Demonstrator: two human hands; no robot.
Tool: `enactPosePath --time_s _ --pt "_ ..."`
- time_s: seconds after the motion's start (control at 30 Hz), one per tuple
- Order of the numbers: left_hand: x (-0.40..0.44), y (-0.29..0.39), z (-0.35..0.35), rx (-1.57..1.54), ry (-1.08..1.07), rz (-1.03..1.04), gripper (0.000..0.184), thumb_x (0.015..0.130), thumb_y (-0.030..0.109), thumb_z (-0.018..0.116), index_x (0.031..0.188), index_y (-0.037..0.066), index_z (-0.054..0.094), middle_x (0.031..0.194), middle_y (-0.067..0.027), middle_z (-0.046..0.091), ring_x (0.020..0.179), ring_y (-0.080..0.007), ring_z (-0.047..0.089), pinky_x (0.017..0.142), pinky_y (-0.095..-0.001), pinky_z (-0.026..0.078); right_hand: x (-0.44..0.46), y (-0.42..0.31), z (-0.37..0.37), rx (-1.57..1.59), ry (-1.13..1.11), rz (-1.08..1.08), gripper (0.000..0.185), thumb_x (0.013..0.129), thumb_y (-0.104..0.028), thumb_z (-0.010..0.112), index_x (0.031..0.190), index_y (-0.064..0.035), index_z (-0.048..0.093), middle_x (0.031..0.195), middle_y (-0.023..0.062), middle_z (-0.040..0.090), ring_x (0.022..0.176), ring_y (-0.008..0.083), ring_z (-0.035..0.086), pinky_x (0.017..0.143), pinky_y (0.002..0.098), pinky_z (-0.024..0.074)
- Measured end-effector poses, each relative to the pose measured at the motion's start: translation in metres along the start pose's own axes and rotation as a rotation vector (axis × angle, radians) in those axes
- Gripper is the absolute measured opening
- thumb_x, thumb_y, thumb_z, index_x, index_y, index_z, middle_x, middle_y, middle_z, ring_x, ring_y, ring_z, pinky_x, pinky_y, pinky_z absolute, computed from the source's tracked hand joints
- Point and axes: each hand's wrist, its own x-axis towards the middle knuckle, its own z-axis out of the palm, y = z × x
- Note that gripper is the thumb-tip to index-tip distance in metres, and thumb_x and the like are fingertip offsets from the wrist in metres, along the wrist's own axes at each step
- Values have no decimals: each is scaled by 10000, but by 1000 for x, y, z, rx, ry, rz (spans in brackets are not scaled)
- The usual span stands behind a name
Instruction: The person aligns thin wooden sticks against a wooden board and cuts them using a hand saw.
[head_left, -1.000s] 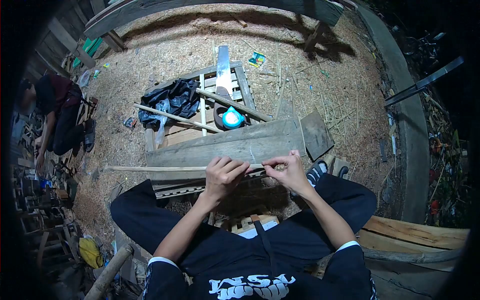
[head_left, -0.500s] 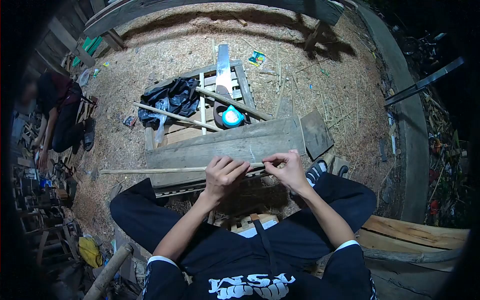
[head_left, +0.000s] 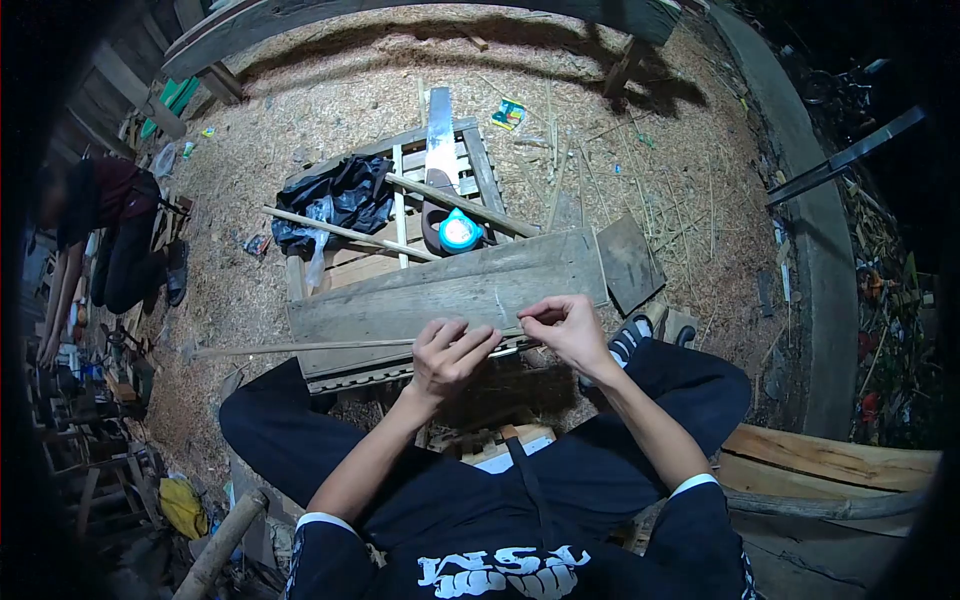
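Observation:
A long thin wooden strip (head_left: 300, 349) runs sideways along the near edge of a grey plank (head_left: 440, 298). My left hand (head_left: 447, 352) is on the strip near its right part, fingers bent over it. At the strip's right end, my right hand (head_left: 562, 332) has thumb and forefinger pinched together; what lies between those fingertips is too small to make out. Beyond the plank, a handsaw (head_left: 440, 140) and a turquoise round object (head_left: 460, 232) rest on a slatted wooden frame (head_left: 483, 165).
Black plastic bag (head_left: 345, 200) and loose sticks (head_left: 350, 234) lie on the frame. A grey board (head_left: 630, 262) sits right of the plank. Another person (head_left: 125, 225) crouches at the left. A timber beam (head_left: 420, 14) crosses the back; wooden boards (head_left: 820, 460) lie at the lower right.
The strip has shifted to the left and its far end has turned slightly toward me. My left fingers have spread a little. The other person's arms have moved lower.

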Motion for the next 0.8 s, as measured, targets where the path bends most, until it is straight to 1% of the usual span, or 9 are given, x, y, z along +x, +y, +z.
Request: enactPosePath --time_s 0.17,0.27,0.3,0.4,0.53,0.63,0.7,0.73,0.8 --pt "4 -4 -2 -93 -44 -89 226 830 139 823 1048 110 772 910 -21 740 758 -191 663 685 -357 472 9 -6 -3 162 43 3 190 1003 -69 706 1133 55 768 1046 116 797 878 109 713 808 253 567" --pt "0 -15 1 -96 -50 -115 254 836 150 835 1078 118 766 921 -16 744 759 -184 665 698 -347 469 14 -18 -7 206 81 -29 214 1032 -90 666 1159 52 763 1058 121 795 869 105 703 804 258 570" --pt "0 -18 -2 -75 -65 -123 266 836 158 842 1088 124 765 930 -10 747 767 -179 665 715 -345 469 16 -18 -8 181 75 -80 252 1037 -130 670 1204 43 747 1073 103 794 976 121 731 810 283 603" --pt "-3 -22 -7 -85 -86 -166 298 819 135 782 1116 114 760 972 -7 740 815 -185 672 788 -367 474 22 -16 -4 126 101 -81 256 1040 -128 665 1214 42 744 1092 109 792 969 130 731 833 281 597" --pt "-9 -28 -12 -51 -94 -190 262 854 182 830 1108 160 770 946 22 747 795 -162 668 820 -376 436 28 -15 4 79 114 -116 264 1026 -135 681 1216 38 744 1127 111 790 959 133 726 836 285 590" --pt "-14 -31 -16 -16 -111 -206 270 858 207 825 1121 179 769 956 34 744 811 -154 666 882 -407 386 28 -23 8 -125 184 -189 275 993 -145 702 1213 13 751 1064 115 794 916 178 730 849 320 580" --pt "-20 -38 -14 5 -124 -250 278 851 229 827 1118 181 765 957 34 733 839 -158 661 900 -426 357 29 -32 9 -358 236 -187 296 942 -150 721 1204 -19 758 1082 138 770 1017 260 709 948 375 545" --pt "-22 -43 -14 12 -116 -253 278 851 229 827 1118 181 765 957 34 733 839 -158 661 900 -426 357 33 -31 12 -362 232 -197 296 942 -150 721 1204 -19 758 1082 138 770 1017 260 709 948 375 545" --pt "-25 -55 -16 -22 -149 -308 273 850 233 825 1109 174 762 957 25 722 860 -174 653 909 -424 361 45 -27 18 -574 355 -536 314 906 -148 724 1200 -43 759 1180 165 726 1168 336 635 1040 419 487"
